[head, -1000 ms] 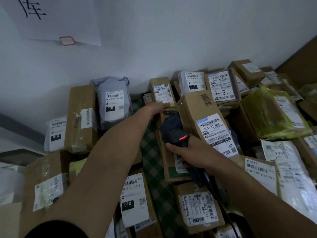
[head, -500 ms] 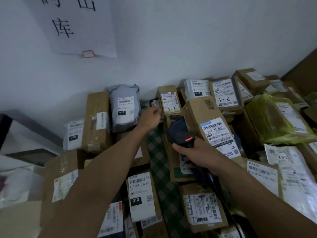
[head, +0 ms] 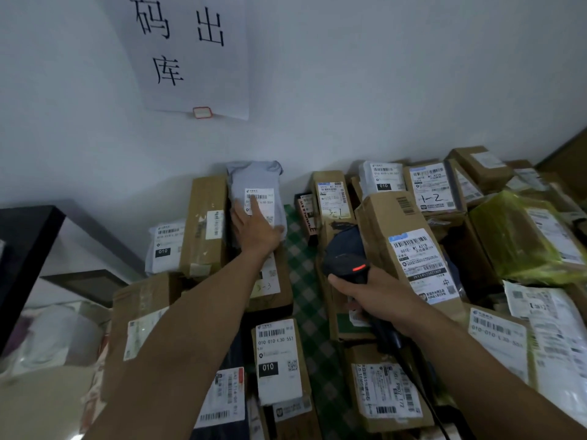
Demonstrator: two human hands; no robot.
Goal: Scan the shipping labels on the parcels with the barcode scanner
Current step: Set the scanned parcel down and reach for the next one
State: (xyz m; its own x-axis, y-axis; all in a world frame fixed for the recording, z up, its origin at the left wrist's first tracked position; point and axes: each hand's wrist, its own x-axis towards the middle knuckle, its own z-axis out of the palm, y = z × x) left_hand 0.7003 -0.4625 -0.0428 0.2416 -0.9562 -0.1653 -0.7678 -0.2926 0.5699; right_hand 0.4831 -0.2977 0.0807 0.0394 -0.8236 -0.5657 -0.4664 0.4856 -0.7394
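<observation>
A grey poly-bag parcel leans against the wall at the back, with a white shipping label on its front. My left hand lies flat on this bag, fingers straight, partly covering the label. My right hand grips the black barcode scanner, whose red light is lit; its head points toward the back of the pile. Its cable runs down past my right forearm. Beside the scanner stands a tall brown box with a blue-topped label.
Several labelled cardboard boxes and bags cover the green checked surface. A yellow-green wrapped parcel lies at the right. A paper sign hangs on the white wall. A dark table edge is at the left.
My left hand has moved left from the narrow brown box at the back to the grey bag and now lies flat on it. The view has tilted up. The scanner hand has barely moved.
</observation>
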